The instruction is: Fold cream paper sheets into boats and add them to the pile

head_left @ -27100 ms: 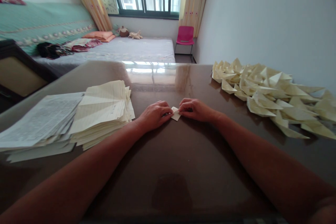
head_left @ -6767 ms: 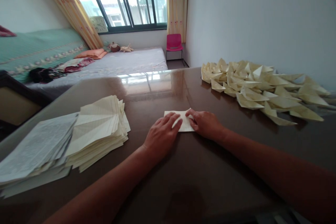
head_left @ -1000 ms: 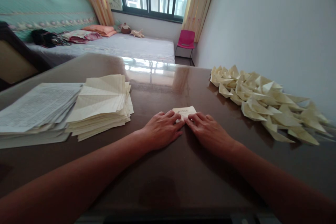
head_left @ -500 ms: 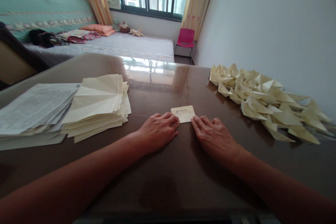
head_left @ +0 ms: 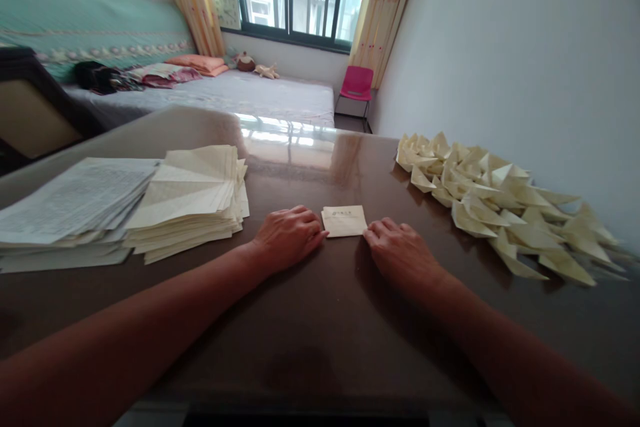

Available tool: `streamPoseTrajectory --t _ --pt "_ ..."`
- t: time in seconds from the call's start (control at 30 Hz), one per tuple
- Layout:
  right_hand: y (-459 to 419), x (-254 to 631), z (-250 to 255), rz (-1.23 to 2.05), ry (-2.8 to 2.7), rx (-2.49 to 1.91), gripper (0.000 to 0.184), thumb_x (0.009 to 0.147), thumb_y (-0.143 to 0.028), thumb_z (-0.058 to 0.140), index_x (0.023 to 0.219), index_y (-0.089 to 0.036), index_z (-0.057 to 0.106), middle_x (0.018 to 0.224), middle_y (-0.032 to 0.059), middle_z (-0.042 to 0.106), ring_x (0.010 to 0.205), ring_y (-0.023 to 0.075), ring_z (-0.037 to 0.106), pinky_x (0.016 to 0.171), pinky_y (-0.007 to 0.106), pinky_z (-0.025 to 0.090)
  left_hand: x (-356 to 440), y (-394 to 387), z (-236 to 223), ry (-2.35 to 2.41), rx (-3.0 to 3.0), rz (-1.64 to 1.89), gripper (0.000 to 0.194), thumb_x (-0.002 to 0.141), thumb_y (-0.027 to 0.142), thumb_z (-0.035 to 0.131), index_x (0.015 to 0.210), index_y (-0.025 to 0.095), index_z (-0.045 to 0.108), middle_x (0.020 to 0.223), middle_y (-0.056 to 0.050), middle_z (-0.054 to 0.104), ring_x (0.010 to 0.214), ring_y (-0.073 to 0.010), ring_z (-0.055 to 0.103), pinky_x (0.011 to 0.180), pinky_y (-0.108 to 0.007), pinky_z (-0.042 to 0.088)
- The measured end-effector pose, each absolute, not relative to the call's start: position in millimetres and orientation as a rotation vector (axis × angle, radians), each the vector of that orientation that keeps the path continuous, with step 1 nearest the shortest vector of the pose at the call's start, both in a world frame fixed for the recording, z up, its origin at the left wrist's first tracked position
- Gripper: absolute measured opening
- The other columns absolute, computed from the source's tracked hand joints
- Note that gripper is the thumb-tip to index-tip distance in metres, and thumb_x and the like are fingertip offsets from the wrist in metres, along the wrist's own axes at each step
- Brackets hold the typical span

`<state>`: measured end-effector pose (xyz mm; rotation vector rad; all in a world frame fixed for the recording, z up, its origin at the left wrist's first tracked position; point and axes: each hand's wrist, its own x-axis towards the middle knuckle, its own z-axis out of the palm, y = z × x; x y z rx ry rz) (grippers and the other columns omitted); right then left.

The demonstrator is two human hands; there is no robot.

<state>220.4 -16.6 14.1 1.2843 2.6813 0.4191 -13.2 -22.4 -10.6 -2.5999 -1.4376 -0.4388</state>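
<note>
A small folded paper, cream with a printed mark and a line of text, lies flat on the brown table between my hands. My left hand rests at its left side, fingers curled together, with a fingertip on the lower left corner. At the lower right corner, my right hand has its bent fingers closed at the paper's edge. Both thumbs are largely hidden. Beyond my left forearm stands a stack of cream paper sheets, the top one creased. Many folded paper boats are grouped on the right.
White printed sheets lie left of the cream stack. The glossy table reaches toward a bed. A pink chair stands by the window, and a white wall borders the right side.
My left hand has drawn slightly left, uncovering more of the folded paper's left edge. My right hand stays at the right corner. The camera view has shifted a little.
</note>
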Motion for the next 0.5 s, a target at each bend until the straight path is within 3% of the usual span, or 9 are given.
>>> streamPoseTrajectory --t 0.23,0.5 --pt "-3.0 223.1 8.2 0.337 2.731 1.357 0.027 0.093 -0.02 0.041 0.113 -0.019 0.059 0.108 0.0105 0.06 0.102 0.0237 0.05 0.076 0.031 0.037 -12.1 -17.1 -13.5 -1.603 -2.554 -0.618 0.035 0.092 0.047 0.045 0.115 0.027 0.062 0.112 -0.003 0.062 0.107 -0.0203 0.053 0.077 -0.03 0.05" --pt "1.4 225.2 6.1 0.295 2.727 1.38 0.031 0.097 -0.025 0.036 0.121 -0.022 0.056 0.11 0.0103 0.058 0.103 0.0222 0.049 0.076 0.029 0.039 -15.2 -12.6 -19.4 -1.66 -2.64 -0.649 0.035 0.089 0.048 0.052 0.114 0.026 0.063 0.106 -0.003 0.064 0.105 -0.0209 0.053 0.082 -0.032 0.05"
